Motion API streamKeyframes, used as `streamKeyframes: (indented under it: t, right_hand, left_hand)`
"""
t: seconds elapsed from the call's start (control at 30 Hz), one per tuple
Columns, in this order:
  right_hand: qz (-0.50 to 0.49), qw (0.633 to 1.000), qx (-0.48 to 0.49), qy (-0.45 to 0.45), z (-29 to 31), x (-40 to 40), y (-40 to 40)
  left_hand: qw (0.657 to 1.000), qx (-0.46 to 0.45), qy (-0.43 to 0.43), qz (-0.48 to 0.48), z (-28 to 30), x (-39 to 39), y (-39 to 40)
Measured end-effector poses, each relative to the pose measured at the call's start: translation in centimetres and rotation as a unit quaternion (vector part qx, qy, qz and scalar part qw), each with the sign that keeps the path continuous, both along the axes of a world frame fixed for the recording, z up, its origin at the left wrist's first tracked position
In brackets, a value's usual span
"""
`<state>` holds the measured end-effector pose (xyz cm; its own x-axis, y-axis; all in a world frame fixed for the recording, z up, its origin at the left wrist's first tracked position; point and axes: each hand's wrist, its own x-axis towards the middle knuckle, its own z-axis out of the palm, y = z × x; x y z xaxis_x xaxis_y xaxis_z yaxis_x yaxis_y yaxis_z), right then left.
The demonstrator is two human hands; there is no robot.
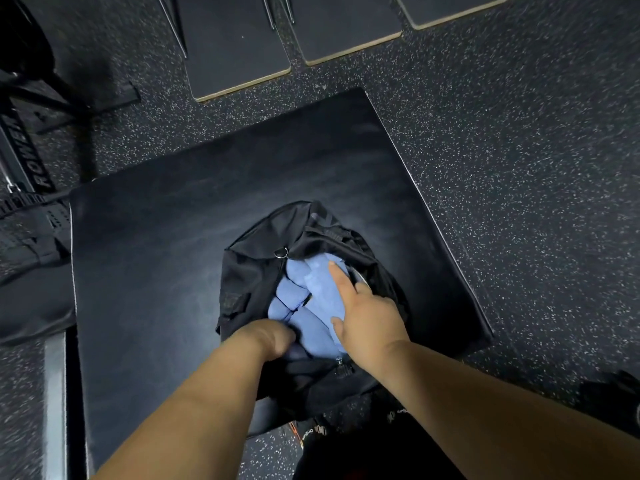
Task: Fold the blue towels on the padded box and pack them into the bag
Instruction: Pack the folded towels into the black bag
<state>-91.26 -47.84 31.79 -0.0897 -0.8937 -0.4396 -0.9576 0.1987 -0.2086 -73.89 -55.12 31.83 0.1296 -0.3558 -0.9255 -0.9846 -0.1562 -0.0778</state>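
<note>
I am pressing my flat right hand (pixel 367 320) on the folded blue towels (pixel 304 299) lying lengthwise in the black bag (pixel 249 271), while my left hand (pixel 273 337), nearer the bag's near end, is curling into them there.

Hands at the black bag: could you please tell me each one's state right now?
Left hand: fingers hidden inside black fabric bag; cannot tell.
Right hand: open, pressing folded blue towels.

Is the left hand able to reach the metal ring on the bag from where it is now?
Probably yes. The metal ring lies uncovered on the bag's rim, and nothing stands between it and the left hand.
</note>
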Motion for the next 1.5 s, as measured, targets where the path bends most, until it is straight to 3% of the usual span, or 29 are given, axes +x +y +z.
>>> streamKeyframes:
  t: [0.2,0.33,0.4,0.57,0.7,0.83,0.97,1.1,1.33,1.5]
  right_hand:
    - [-0.012,1.0,-0.016,-0.02,-0.1,-0.2,0.2]
    - [-0.01,1.0,-0.015,-0.015,0.1,-0.5,0.4]
    - [-0.007,1.0,-0.016,-0.016,0.1,-0.5,0.5]
    - [-0.001,1.0,-0.014,-0.015,0.1,-0.4,0.5]
    - [-0.004,1.0,-0.007,-0.019,0.0,-0.3,0.4]
    - [-0.005,1.0,-0.002,-0.026,-0.1,-0.5,0.5]
    - [-0.001,1.0,-0.001,-0.015,-0.2,-0.2,0.7]
    - [-0.004,1.0,0.004,-0.014,-0.4,0.0,0.6]
    - [-0.001,1.0,-0.012,-0.012,-0.7,-0.1,0.8]
    - [0.023,0.998,-0.042,0.036,-0.9,0.1,1.0]
  left_hand:
    - [0.979,0.001,0.049,0.198,-0.5,-0.3,0.1]
    - [0.924,-0.017,0.109,0.366,-0.5,0.2,1.3]
    - [0.912,-0.037,0.134,0.387,-0.1,0.5,2.0]
    - [0.961,-0.132,0.127,0.206,1.2,1.3,3.9]
    - [0.956,-0.17,0.171,0.17,2.0,1.8,5.2]
    - [0.957,-0.183,0.223,0.005,1.9,3.0,5.7]
    - [0.962,-0.15,0.159,-0.165,1.1,3.8,4.8]
    - [0.939,-0.128,0.112,-0.298,0.9,3.3,4.6]
    - [0.897,-0.117,0.12,-0.409,0.1,3.5,4.3]
    - [0.898,-0.087,0.146,-0.406,-0.8,4.3,3.9]
